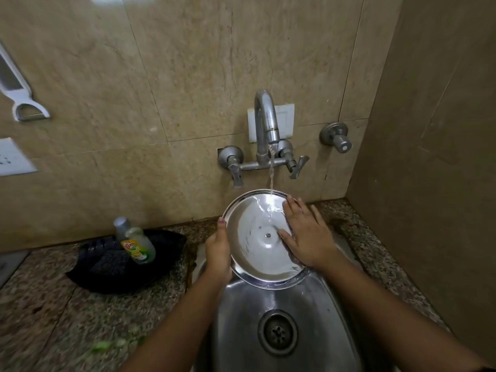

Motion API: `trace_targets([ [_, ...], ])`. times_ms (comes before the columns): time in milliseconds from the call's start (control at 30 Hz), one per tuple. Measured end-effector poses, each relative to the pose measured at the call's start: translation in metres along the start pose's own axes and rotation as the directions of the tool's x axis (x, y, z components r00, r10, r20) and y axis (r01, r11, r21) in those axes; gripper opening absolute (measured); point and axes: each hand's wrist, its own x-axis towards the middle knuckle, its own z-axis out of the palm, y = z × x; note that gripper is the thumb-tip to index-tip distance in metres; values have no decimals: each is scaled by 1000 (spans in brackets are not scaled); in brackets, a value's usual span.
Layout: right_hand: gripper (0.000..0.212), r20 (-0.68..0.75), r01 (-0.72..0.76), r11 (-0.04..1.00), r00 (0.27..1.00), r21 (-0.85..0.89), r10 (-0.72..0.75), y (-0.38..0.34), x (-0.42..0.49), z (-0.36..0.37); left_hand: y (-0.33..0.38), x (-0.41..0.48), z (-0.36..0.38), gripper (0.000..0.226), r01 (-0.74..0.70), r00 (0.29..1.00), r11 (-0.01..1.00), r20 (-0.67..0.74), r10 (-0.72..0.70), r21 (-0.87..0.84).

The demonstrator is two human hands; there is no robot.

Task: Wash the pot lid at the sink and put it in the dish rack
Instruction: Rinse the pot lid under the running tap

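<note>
A round steel pot lid (257,237) is held tilted over the steel sink (279,312), its hollow underside facing me. My left hand (218,251) grips the lid's left rim, thumb on the edge. My right hand (303,232) lies flat, fingers spread, on the lid's right inner surface. A thin stream of water falls from the wall tap (265,124) onto the lid's upper part. No dish rack is in view.
A dish-soap bottle (135,241) leans in a black tray (126,261) with a dark scrubber on the granite counter (53,318) at left. A second valve (336,136) juts from the wall at right. A side wall stands close on the right. A white peeler (18,89) hangs at upper left.
</note>
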Motion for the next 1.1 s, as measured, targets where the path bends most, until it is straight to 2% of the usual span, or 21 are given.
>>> trace_targets([
  [67,71,-51,-40,999,998,25,41,-16,22,-1,-1,-5,4,49,24,1000,999,12,-25,48],
  [100,70,-55,-14,998,998,61,18,-28,31,-2,0,-7,6,49,23,999,998,26,-25,59],
  [200,65,-12,226,963,974,148,-226,-69,33,-8,5,-13,12,45,20,997,1000,79,-22,22],
  [267,60,37,403,900,910,165,-414,-79,11,-9,8,-11,7,43,18,997,1000,77,-16,-25],
  [333,58,93,490,856,856,167,-508,-66,-15,-7,6,-3,-3,46,7,1000,999,26,-6,-33],
  [400,59,111,434,893,888,122,-446,-38,-31,-2,-2,9,-12,52,-7,1000,1000,-19,7,1],
  [500,66,86,154,988,984,14,-154,-4,-23,2,-8,5,-13,49,-6,1000,1000,-4,6,10],
  [600,74,-43,-57,998,997,30,58,-12,6,3,-4,-14,-6,42,2,997,1000,73,-3,8],
  [667,72,-116,-26,993,992,117,40,-33,25,2,-2,-20,-2,34,-28,989,999,145,24,23],
  [767,55,-182,202,969,968,140,-175,-61,42,-7,-2,-21,-3,6,-66,962,997,268,52,46],
  [867,44,-205,359,927,921,112,-332,-61,51,-24,1,-16,-11,13,-122,945,989,315,90,81],
  [933,35,-134,415,874,909,251,-394,-51,58,-33,6,-14,-14,17,-157,933,983,340,115,99],
  [967,32,-53,357,836,928,417,-370,-42,60,-37,10,-15,-13,19,-174,930,978,347,123,118],
  [1033,27,66,117,705,972,700,-226,-23,58,-46,12,-13,-14,19,-179,934,975,334,126,134],
  [1067,24,73,41,668,987,743,-142,-14,57,-47,12,-10,-14,15,-165,940,979,318,120,117],
  [1100,20,60,5,677,996,736,-73,-8,56,-46,14,-9,-14,11,-140,947,985,303,103,103],
])
